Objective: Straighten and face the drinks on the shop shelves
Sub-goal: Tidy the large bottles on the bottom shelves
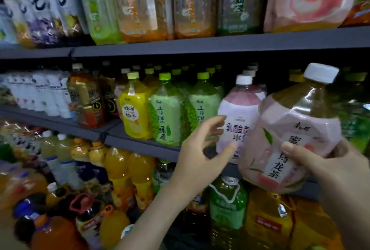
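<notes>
The right hand holds the pink peach-tea bottle tilted, off and in front of the middle shelf. Its thumb lies on the label, and the rest of that grip is hidden behind the bottle. The left hand has a wide grip, fingers spread at the lilac-labelled bottle standing on that shelf; contact is unclear. The white bottles at far left are blurred.
</notes>
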### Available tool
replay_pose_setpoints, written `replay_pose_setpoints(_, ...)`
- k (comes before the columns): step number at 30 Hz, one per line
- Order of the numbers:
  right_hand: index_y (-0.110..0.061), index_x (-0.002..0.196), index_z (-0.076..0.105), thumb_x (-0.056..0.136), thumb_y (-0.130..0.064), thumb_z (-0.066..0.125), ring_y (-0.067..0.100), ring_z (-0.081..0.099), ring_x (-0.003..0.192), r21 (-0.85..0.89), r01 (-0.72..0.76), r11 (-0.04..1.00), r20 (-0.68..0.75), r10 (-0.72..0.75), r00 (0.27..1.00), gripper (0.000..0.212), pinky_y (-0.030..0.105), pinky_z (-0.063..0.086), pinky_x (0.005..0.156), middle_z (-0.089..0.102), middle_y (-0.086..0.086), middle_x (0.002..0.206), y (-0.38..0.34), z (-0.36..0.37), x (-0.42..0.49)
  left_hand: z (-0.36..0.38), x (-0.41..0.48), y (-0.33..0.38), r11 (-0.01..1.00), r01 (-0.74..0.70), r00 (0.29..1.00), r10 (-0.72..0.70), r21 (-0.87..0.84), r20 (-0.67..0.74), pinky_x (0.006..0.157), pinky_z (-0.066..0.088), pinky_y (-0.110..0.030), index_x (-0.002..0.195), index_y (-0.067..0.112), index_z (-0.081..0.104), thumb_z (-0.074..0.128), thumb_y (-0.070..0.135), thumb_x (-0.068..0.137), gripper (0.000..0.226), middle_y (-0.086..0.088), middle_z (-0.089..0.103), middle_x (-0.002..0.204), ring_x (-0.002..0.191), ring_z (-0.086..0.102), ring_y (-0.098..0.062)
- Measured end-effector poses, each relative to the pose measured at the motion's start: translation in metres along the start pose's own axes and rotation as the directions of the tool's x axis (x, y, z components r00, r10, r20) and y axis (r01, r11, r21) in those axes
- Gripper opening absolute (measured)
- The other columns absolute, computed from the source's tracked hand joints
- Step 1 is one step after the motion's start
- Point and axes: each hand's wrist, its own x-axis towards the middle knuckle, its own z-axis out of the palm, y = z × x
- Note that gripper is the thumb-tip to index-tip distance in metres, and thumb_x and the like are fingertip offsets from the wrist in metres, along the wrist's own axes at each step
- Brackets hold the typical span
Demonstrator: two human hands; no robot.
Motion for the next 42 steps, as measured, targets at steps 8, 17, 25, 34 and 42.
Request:
replay_pose_setpoints(8,-0.029,0.092,0.068,0.026,-0.031,0.092,0.006,0.07,0.082,0.024,0.063,0.998,0.094,-0.065,0.993,0.07,0.029,0.058,0.069,0.073,-0.014,0.087,0.022,0.124,-0.024,-0.083,-0.021,-0.026,0.994,0.083,0.995,-0.087,0.077,0.055,0.092,0.049,-0.02,0.143,0.04,0.03,0.081,0.038,0.069,0.09,0.025,0.053,0.13,0.114,0.051,0.01)
replay_pose_setpoints(17,-0.028,0.136,0.043,0.068,-0.054,0.074,0.012,0.041,0.115,-0.355,0.264,0.897,0.349,-0.135,0.927,0.08,0.022,0.036,0.091,0.04,-0.004,0.115,0.047,0.302,-0.014,-0.229,-0.025,-0.103,0.992,0.12,0.956,-0.105,0.04,-0.274,0.089,0.05,-0.019,0.143,0.037,0.035,0.074,0.016,0.078,0.079,0.027,0.057,0.12,0.11,0.055,0.008)
replay_pose_setpoints(25,-0.011,0.145,0.026,0.089,-0.023,0.06,0.023,0.039,0.131,-0.444,0.419,0.792,0.412,-0.235,0.881,0.067,0.034,0.035,0.107,0.042,0.01,0.143,0.083,0.399,0.01,-0.292,0.017,-0.169,0.976,0.164,0.924,-0.204,-0.146,-0.323,0.087,0.055,-0.036,0.136,0.021,0.046,0.067,0.011,0.083,0.058,0.002,0.064,0.121,0.109,0.062,-0.014)
replay_pose_setpoints(34,-0.007,0.133,0.04,0.064,-0.021,0.08,0.028,0.055,0.094,-0.801,0.518,0.3,0.291,-0.561,0.775,0.081,0.036,0.051,0.079,0.055,0.012,0.108,0.105,0.429,0.012,-0.316,0.056,-0.201,0.963,0.24,0.963,-0.253,-0.126,-0.097,0.091,0.05,-0.028,0.137,0.026,0.043,0.06,0.014,0.089,0.052,0.005,0.062,0.123,0.115,0.058,-0.012)
replay_pose_setpoints(42,-0.013,0.15,0.021,0.073,-0.021,0.069,0.024,0.036,0.132,-0.884,0.467,-0.013,0.402,-0.529,0.747,0.09,0.041,0.024,0.107,0.034,0.008,0.15,0.132,0.42,0.017,-0.3,0.055,-0.207,0.932,0.005,0.99,0.047,0.362,-0.133,0.102,0.033,-0.009,0.148,0.042,-0.002,0.051,0.007,0.094,0.083,0.009,0.015,0.155,0.136,0.022,0.002)
